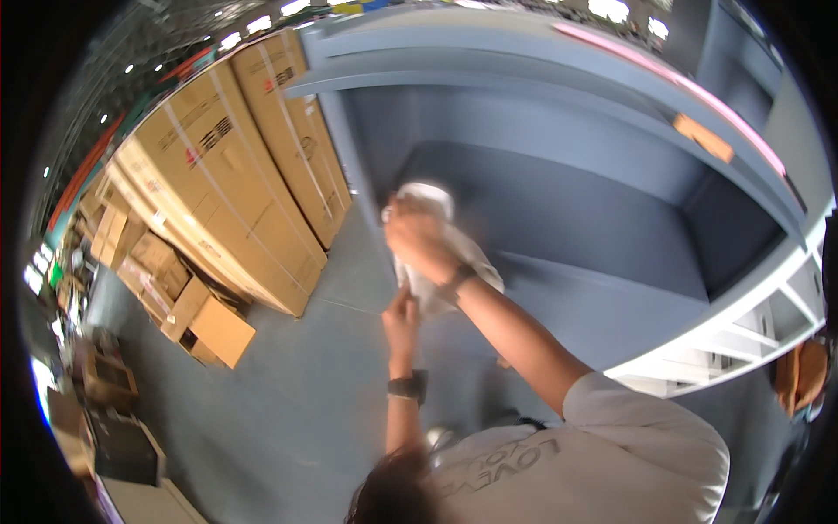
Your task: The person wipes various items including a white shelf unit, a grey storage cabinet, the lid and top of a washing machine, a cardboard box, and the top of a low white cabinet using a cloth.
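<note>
A white cloth [468, 252], blurred by motion, hangs bunched in front of the left upright of a grey-blue cabinet [556, 124]. My right hand [419, 232] grips its upper part, and some of the cloth sticks out above the knuckles. Lower down, my left hand [400, 318] has its fingertips pinched together at the cloth's left edge. Both wrists wear dark bands. The cabinet's wide compartment [556, 203] faces me, with its dark inner walls showing. Blur hides the exact finger positions of my right hand.
Tall cardboard cartons [229, 177] stand left of the cabinet, with smaller boxes [196, 314] heaped beside them. A brown block [704, 137] and a pink strip [681, 82] lie on the cabinet's upper ledges. White shelving [740, 340] is at right, near an orange-brown bag-like item [800, 376].
</note>
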`<state>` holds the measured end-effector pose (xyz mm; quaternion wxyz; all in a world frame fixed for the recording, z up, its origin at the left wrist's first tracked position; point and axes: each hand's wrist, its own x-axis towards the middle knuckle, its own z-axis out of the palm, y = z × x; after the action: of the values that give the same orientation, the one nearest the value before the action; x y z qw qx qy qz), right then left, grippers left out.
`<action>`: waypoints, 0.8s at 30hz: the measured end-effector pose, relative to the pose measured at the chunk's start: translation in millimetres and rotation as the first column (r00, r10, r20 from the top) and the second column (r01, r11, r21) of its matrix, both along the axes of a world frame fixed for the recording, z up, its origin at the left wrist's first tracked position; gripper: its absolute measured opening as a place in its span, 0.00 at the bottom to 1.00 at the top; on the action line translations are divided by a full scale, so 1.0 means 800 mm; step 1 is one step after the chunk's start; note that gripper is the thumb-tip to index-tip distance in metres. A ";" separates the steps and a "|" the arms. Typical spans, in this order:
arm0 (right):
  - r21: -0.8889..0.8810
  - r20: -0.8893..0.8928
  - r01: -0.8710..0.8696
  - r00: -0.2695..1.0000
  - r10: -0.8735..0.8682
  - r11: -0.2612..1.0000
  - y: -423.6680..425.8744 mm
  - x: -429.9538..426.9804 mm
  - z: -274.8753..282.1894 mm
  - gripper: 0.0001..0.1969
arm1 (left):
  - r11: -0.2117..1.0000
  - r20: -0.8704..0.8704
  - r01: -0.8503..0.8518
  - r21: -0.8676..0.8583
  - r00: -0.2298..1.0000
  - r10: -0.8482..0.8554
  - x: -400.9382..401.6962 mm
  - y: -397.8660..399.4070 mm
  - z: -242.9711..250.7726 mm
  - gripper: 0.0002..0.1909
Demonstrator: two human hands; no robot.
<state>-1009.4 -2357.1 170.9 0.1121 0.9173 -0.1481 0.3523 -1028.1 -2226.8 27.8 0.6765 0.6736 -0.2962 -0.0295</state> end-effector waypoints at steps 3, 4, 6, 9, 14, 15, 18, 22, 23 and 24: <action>-0.084 0.098 -0.151 0.982 0.159 0.985 -0.055 -0.003 -0.037 0.21 | 0.996 -0.127 0.048 -0.078 0.990 -0.058 -0.039 -0.044 0.014 0.19; 0.036 0.118 -0.203 0.973 0.198 0.978 -0.049 -0.003 -0.038 0.22 | 0.998 -0.089 0.009 -0.061 0.996 -0.015 -0.041 -0.046 0.011 0.19; 0.198 0.028 -0.174 0.985 0.172 0.965 -0.051 -0.021 -0.039 0.23 | 1.000 -0.023 -0.013 0.017 1.000 0.013 -0.057 -0.057 -0.002 0.20; 0.121 -0.095 -0.071 0.992 0.083 0.990 -0.068 -0.080 -0.045 0.24 | 0.994 0.047 0.020 0.107 0.999 -0.025 -0.099 -0.071 -0.017 0.20; 0.218 0.087 -0.235 0.971 0.221 0.947 -0.091 -0.253 -0.048 0.27 | 0.964 0.112 0.085 0.252 0.987 -0.116 -0.230 -0.090 -0.030 0.17; 0.176 0.097 -0.193 0.979 0.178 0.965 -0.098 -0.294 -0.048 0.27 | 0.944 0.119 0.162 0.288 0.972 -0.203 -0.260 -0.100 -0.024 0.17; 0.143 0.098 -0.032 0.995 0.018 0.989 -0.136 -0.412 -0.068 0.26 | 0.815 0.351 0.286 0.504 0.795 -0.495 -0.329 -0.141 -0.023 0.15; 0.177 0.016 0.241 0.969 -0.248 0.954 -0.184 -0.585 -0.035 0.23 | 0.641 0.306 0.521 0.563 0.590 -0.747 -0.412 -0.201 0.016 0.18; 0.166 0.029 0.374 0.923 -0.383 0.913 -0.192 -0.612 -0.035 0.22 | 0.641 0.296 0.531 0.553 0.594 -0.748 -0.430 -0.214 0.025 0.18; 0.236 0.017 0.439 0.890 -0.455 0.867 -0.199 -0.640 -0.033 0.21 | 0.604 0.366 0.527 0.598 0.491 -0.791 -0.445 -0.226 0.036 0.19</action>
<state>-1521.1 -2516.6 144.6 0.0802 0.8514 -0.3994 0.3303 -1384.4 -2407.6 56.6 0.3213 0.5980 -0.7209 -0.1396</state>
